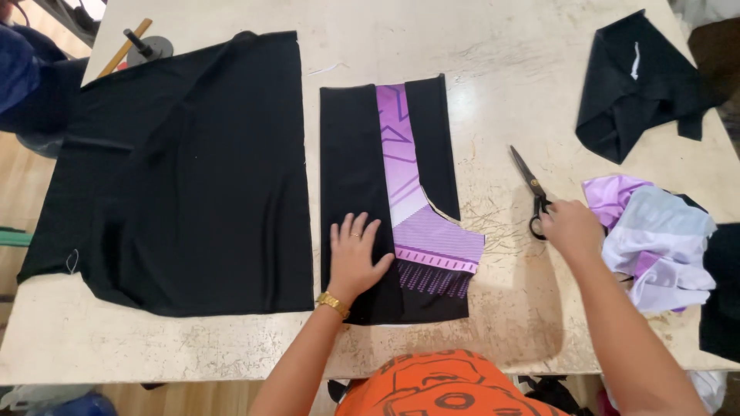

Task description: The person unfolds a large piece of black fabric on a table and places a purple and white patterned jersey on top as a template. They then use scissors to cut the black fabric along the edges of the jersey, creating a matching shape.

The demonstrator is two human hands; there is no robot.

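Pressing flat on the black and purple panel [389,200], the left hand [356,258] lies palm down with fingers spread, gripping nothing; it rests on the black strip at the panel's lower left, just beside the purple band. A ring sits on one finger and a gold watch [333,303] on the wrist. The right hand [570,229] is well apart from the panel, over at the scissors [532,192]; its fingers curl down at the black handle loops, but whether they have closed through them cannot be told. The blades point up and away to the left, lying on the table.

The panel is a smooth, matte knit, long and upright, with a printed purple stripe that widens into a curved flap at the lower right. Its left edge runs straight, close alongside a large black sheet of fabric [185,169], with a thin gap of table between them. The sheet is soft and faintly creased, and its left side hangs over the table's edge.

The table [493,62] is pale, worn and scratched. Bare surface shows above the panel and between the panel and the scissors. To the right lie a crumpled black piece [636,85] and a heap of lilac and pale scraps [655,239], just beside the right hand. The panel's bottom edge stops short of the near edge of the table.
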